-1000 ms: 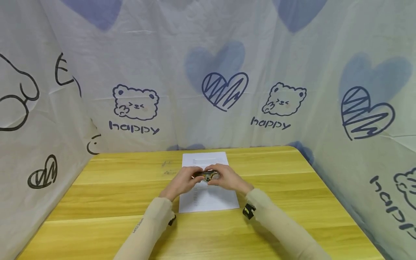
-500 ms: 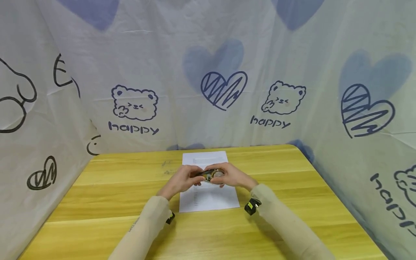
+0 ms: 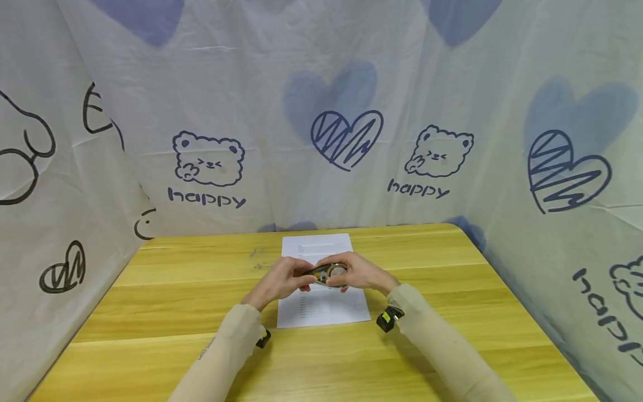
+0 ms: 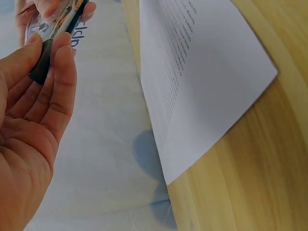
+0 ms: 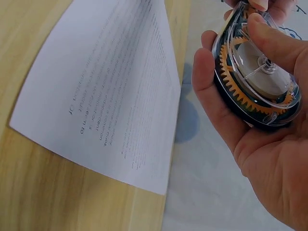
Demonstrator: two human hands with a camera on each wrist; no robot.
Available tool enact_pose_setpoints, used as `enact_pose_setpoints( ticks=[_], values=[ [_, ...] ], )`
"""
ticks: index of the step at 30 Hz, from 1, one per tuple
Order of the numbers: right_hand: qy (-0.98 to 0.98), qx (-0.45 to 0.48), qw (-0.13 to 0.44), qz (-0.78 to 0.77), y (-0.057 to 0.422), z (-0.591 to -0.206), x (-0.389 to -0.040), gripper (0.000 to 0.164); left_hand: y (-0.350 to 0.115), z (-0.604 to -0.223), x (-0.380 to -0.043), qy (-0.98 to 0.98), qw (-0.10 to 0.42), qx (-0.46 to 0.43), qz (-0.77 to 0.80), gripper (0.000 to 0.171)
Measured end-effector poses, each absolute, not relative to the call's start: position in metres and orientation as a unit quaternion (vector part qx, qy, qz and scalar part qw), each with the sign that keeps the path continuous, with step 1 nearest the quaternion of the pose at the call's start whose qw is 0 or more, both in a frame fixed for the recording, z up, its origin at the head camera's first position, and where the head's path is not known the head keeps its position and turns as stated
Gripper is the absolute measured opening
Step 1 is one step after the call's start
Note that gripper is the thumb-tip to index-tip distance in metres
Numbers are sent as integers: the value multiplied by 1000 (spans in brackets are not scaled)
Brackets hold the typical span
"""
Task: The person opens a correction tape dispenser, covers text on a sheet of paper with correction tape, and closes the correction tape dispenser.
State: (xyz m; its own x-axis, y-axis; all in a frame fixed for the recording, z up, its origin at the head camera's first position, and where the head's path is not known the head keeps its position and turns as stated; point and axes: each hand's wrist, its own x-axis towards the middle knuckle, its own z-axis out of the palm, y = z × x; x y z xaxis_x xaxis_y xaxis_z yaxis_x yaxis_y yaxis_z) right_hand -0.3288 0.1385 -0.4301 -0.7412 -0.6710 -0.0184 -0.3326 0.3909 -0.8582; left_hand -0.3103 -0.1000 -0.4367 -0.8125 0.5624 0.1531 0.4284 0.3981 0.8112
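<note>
1. While both forearms are reaching in over the near part of the wooden table (image 3: 150,357), the two hands are meeting just above the printed sheet (image 3: 321,304), which is serving as the landmark from here on.
2. Above the sheet's middle, the right hand (image 3: 359,273) is cradling the correction tape dispenser (image 5: 257,82): its fingers are curling round the dark underside and the thumb is lying over the clear cover, with the orange gear and white spool showing through.
3. At the dispenser's narrow end, the left hand (image 3: 281,279) is pinching the dark tip (image 4: 41,60) between its fingertips (image 4: 62,48), so both hands are gripping the same tool.
4. Judging from this hold, the work is going best if the right hand is keeping the body steady and level while the left is acting only on the tip, with light pressure; squeezing the clear cover hard is risking popping it off the gears.
5. Keeping the dispenser low over the sheet is helping too, since a slip is then ending on paper rather than off the table.
6. Beyond the sheet's far edge, the cloth backdrop (image 3: 331,100) with bears, hearts and "happy" is hanging behind the table.
</note>
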Motion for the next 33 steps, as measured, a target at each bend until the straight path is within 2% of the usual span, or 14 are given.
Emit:
enact_pose_setpoints(
  ticks=[9, 25, 33],
  values=[
    [814, -316, 195, -447, 138, -430, -332, 39, -101, -440, -310, 829, 73, 294, 471, 23],
    [823, -322, 220, -413, 140, -431, -331, 40, -102, -448, -304, 828, 108, 289, 467, 25],
    [830, -316, 186, -420, 140, -431, -333, 38, -101, -446, -309, 820, 87, 281, 492, 25]
  ],
)
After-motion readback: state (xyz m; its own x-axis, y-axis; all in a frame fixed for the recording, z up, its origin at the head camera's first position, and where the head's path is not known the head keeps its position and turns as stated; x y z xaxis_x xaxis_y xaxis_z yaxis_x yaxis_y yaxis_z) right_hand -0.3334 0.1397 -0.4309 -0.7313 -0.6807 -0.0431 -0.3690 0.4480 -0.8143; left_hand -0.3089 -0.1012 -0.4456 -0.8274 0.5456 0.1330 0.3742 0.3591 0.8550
